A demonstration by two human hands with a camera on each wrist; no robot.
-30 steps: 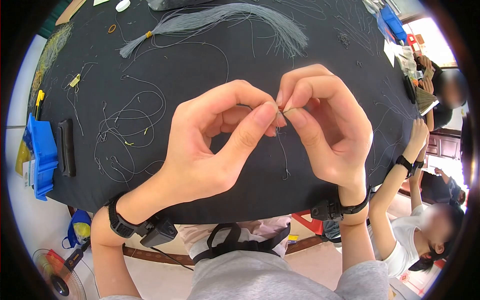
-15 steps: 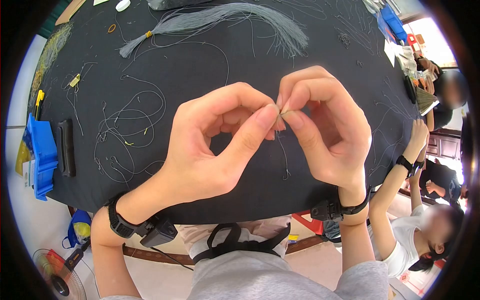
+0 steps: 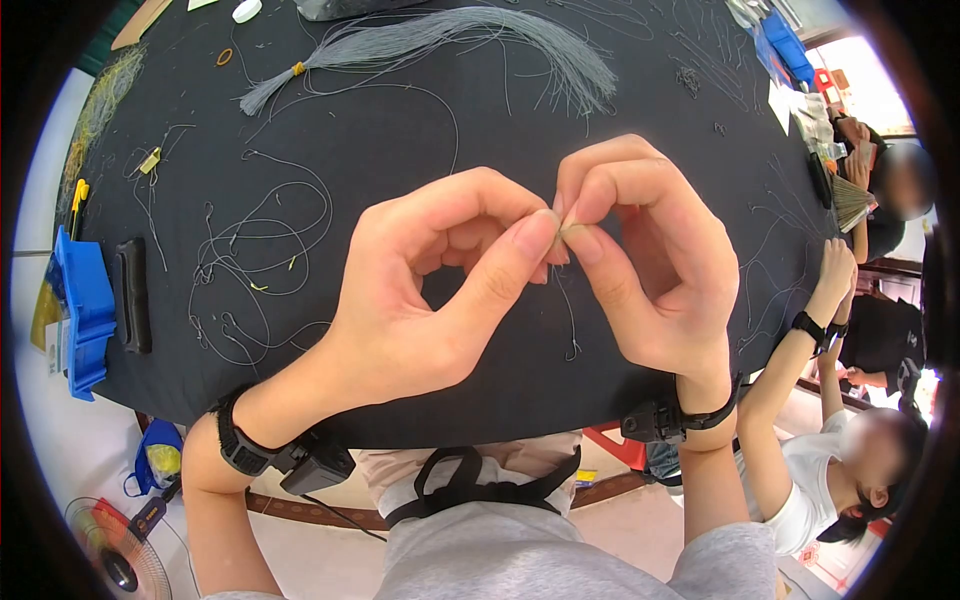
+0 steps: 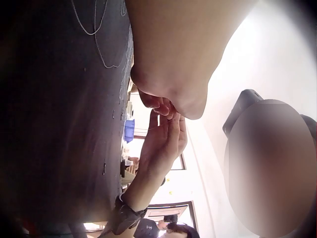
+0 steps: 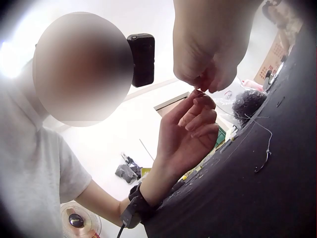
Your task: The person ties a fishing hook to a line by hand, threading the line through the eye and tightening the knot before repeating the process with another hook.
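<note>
In the head view my left hand (image 3: 400, 320) and right hand (image 3: 690, 270) meet fingertip to fingertip above the black-covered table. Each pinches a thin grey fishing line between thumb and index finger; the pinched bit itself is mostly hidden by the fingertips. Below them trails a short length of fishing line (image 3: 571, 310) with a small hook (image 3: 573, 352) at its end. The right wrist view also has that line and hook (image 5: 265, 159) dangling beside the hands.
A tied bundle of grey line (image 3: 450, 40) lies at the back. Looped lines with hooks (image 3: 265, 225) spread on the left, near a black case (image 3: 132, 295) and a blue bin (image 3: 88, 310). Another person's hand (image 3: 836, 265) rests at the table's right edge.
My fingertips have drawn closer together, and the right hand has shifted slightly down and left. The hook end stays nearly where it was. People in the right background have moved.
</note>
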